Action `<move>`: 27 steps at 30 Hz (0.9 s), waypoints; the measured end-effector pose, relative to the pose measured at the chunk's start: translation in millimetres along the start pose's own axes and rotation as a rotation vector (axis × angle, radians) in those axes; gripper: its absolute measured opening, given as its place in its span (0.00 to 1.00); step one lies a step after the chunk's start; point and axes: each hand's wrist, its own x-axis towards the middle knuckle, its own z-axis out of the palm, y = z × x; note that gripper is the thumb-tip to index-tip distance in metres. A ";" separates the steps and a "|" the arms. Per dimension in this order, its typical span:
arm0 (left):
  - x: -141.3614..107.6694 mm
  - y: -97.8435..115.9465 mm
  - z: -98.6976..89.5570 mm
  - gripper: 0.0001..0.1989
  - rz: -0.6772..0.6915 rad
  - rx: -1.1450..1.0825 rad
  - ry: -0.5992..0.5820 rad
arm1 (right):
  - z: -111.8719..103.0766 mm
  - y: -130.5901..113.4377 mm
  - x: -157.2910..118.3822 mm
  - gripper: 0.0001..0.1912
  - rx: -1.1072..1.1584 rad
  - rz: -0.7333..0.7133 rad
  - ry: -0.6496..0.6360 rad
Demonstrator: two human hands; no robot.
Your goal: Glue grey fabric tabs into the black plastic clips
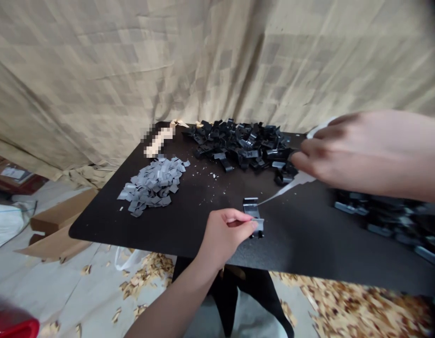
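Left hand pinches a black clip, right hand closed around a pale strip

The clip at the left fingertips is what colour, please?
The clip is shiny black, in the head view.

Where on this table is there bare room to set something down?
On the table, one bare patch lies between the gray pile and the left hand, another between the held clip and the right pile. The far side is crowded by the back pile; crumbs dot the middle, and the right hand holds a strip slanting toward the clip.
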 end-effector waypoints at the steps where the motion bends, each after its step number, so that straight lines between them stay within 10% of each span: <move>1: 0.3 -0.7 0.1 0.04 0.000 -0.002 -0.001 | -1.7 -2.1 1.6 0.06 0.025 -0.005 -0.010; 9: 2.1 -2.7 0.5 0.05 0.007 -0.019 0.002 | 0.2 -9.0 7.5 0.12 0.318 0.012 0.086; 27: 2.6 -2.5 1.2 0.05 -0.009 0.010 0.009 | 4.9 -11.0 10.4 0.10 0.126 -0.062 0.041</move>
